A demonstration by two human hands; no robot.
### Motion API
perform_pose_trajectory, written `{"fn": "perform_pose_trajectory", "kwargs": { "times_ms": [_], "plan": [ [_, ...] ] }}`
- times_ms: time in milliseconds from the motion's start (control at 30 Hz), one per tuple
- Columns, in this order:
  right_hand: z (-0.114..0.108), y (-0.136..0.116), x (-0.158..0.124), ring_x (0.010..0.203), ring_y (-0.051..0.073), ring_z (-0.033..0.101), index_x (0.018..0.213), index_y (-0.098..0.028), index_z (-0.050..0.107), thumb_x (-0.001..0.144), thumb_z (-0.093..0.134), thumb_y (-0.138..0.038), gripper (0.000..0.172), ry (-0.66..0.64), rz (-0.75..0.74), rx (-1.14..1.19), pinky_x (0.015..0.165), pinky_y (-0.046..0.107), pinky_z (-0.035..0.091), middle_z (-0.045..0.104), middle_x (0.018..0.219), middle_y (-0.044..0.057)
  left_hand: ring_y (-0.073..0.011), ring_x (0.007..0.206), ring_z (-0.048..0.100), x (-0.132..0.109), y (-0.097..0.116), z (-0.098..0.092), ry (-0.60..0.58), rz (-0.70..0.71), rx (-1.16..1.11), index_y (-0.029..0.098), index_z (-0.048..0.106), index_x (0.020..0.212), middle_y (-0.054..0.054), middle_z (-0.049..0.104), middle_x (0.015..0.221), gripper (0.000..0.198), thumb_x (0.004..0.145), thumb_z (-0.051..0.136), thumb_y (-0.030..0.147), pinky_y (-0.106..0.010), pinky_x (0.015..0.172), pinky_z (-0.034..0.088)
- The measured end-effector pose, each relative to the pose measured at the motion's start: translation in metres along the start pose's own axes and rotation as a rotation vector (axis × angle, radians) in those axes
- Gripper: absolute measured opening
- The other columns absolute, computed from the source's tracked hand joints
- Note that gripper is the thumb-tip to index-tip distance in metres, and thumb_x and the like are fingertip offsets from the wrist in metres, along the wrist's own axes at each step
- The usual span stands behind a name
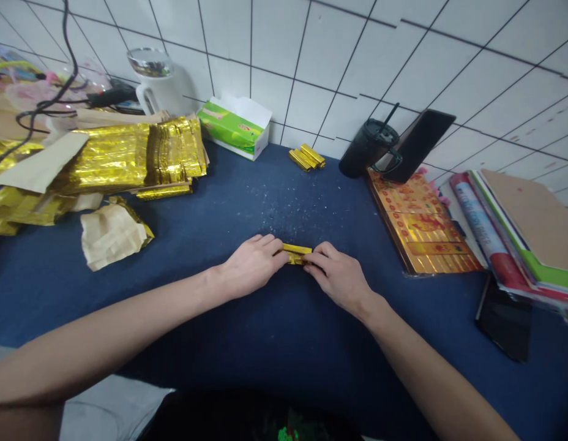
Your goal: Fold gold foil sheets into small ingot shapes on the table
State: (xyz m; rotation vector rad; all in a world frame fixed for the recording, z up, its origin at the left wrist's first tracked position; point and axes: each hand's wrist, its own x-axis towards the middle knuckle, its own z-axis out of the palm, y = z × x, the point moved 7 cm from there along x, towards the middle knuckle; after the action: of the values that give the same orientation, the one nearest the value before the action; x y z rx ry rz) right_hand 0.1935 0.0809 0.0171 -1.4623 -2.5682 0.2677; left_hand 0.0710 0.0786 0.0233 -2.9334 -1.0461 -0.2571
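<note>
Two hands are working at the centre of the frame. Your left hand (250,266) is closed, with its fingers curling over the left end of a folded foil strip (295,253). Your right hand (339,278) is closed on the strip's right end, with its fingertips pressing down on top. The gold strip is sitting level between your hands, over a blue cloth (284,349) that is covering the table.

Directly ahead, a few foil bars (306,157) are lying together near a tile wall (339,55). To your left, a foil stack (104,158) is resting beside a crumpled paper (113,234), which is showing gold at one edge. Behind them, a white kettle (160,82) is standing against the wall, and a green tissue box (235,125) is sitting nearby. To your right, a black tumbler (369,147) is standing beside a propped phone (419,145). A gold printed sheet (422,226) is lying in front of them, next to a pile of books (527,239). A second phone (503,318) is lying flat on the cloth, just below the books.
</note>
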Motion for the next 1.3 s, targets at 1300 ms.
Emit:
{"fn": "perform_pose_trajectory", "kwargs": {
  "times_ms": [1300],
  "plan": [
    [0.0, 0.014, 0.018, 0.065, 0.013, 0.056, 0.083, -0.024, 0.055, 0.081, 0.049, -0.027, 0.007, -0.097, 0.22, 0.238, 0.056, 0.025, 0.037, 0.061, 0.075, -0.003, -0.0187, 0.079, 0.049, 0.006, -0.009, 0.001, 0.021, -0.221, -0.18, 0.012, 0.057, 0.088, -0.008, 0.054, 0.086, 0.022, 0.088, 0.037, 0.02, -0.034, 0.072, 0.043]
  ]
}}
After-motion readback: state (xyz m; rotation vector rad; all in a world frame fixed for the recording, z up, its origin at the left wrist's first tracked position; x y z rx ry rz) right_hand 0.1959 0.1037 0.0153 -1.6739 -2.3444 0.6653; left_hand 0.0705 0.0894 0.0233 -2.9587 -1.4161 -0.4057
